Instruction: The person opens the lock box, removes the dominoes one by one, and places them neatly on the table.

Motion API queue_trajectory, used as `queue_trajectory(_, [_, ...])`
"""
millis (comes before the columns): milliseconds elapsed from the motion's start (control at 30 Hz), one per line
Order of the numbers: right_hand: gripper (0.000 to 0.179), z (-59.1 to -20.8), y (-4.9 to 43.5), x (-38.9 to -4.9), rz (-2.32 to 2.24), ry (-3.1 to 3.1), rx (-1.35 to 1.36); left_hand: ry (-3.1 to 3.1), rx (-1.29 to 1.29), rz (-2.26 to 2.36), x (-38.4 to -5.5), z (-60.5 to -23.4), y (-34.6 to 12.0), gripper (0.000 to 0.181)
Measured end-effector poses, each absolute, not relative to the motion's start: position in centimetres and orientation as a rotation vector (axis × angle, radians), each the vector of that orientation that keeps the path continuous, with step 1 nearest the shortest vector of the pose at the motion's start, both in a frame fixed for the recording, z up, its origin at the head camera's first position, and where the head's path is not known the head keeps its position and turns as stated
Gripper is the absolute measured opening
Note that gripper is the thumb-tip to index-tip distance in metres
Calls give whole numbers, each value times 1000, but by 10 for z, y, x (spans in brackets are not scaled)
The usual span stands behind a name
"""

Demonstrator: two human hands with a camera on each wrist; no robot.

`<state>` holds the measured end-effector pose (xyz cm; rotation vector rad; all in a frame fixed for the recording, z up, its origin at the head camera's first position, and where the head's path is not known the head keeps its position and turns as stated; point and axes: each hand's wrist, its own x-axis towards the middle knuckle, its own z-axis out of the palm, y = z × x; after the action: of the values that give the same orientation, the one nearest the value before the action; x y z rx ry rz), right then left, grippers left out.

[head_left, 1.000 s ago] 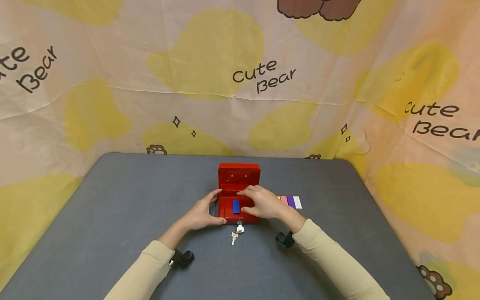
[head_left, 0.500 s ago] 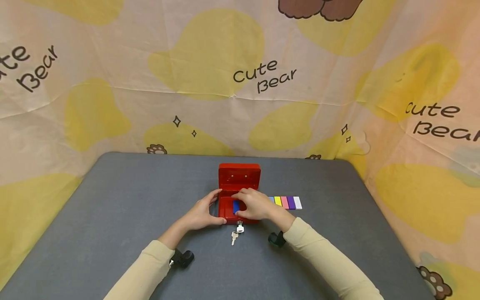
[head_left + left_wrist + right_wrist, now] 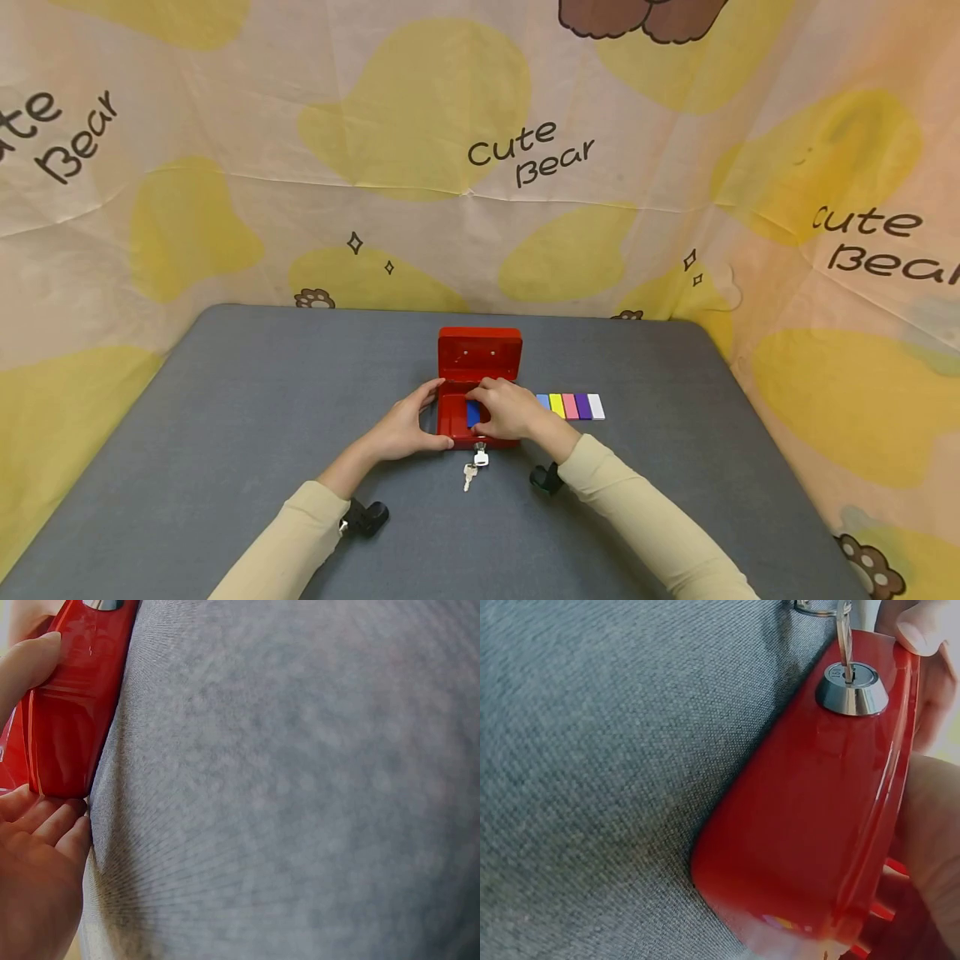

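Observation:
On the grey table a small red cash box [image 3: 480, 354] stands with its lid up. My left hand [image 3: 405, 425] grips its front left corner, thumb on the front wall and fingers along the left side. Inside the box lies a flat blue block [image 3: 472, 414]. My right hand [image 3: 506, 410] reaches in over the right side and pinches that block by its ends, covering part of it. In the right wrist view the front lock [image 3: 853, 688] has a key [image 3: 845, 637] in it. The box wall hides most of the right fingers there.
Right of the box a row of flat coloured blocks [image 3: 571, 407] lies on the table [image 3: 300, 375], light blue to white, its left end near my right wrist. A second key [image 3: 470, 475] hangs from the ring in front. A printed cloth [image 3: 420, 167] stands behind the table.
My right hand has moved left inside the box, from beside the blue block to its ends. More of the coloured row shows now. My left hand and the box have stayed put.

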<state>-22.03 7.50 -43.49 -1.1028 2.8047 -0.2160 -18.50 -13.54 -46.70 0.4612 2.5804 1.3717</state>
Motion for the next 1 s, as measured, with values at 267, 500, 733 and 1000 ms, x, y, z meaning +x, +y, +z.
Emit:
queue_trajectory(267, [53,-434,72,-219,-168,2815,-1078,2568,453,1382,-184,-466,-135,91])
queue_trajectory(500, [54,-434,69,-219,-143,2829,-1070,2571,465,1384,-185,-467,-136,90])
queue_trajectory(733, [53,-435,68,-219,-122,2838,-1048,2565,464,1389,-186,-468,-136,91])
queue_trajectory(1000, [52,-436,69,-220,-126,2829,-1047,2562,468,1392,-187,-469,-136,92])
